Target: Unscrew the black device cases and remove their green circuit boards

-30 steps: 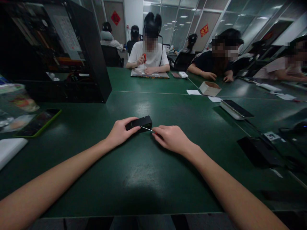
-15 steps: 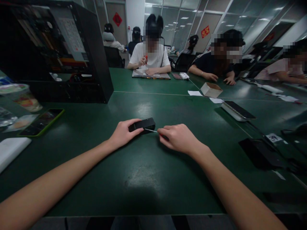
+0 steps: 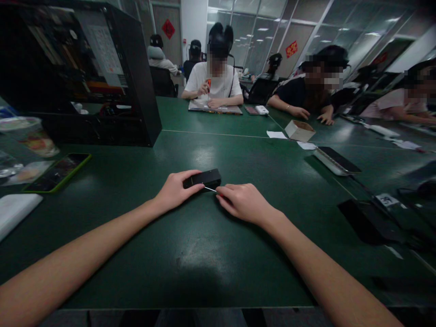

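Pinching black box (image 3: 207, 177): left hand (image 3: 175, 189) | axis: roughly sideways | pinching tool (image 3: 210, 189), tip leftward: right hand (image 3: 243, 200)

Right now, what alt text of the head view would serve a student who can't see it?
A person's left hand grips a black block at a green table while the right hand holds a thin tool angled toward it. Across sits a co-worker in white; at left stands an open black case.

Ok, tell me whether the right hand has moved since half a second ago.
Yes. The right hand has shifted slightly to the left, nearer the black computer case.
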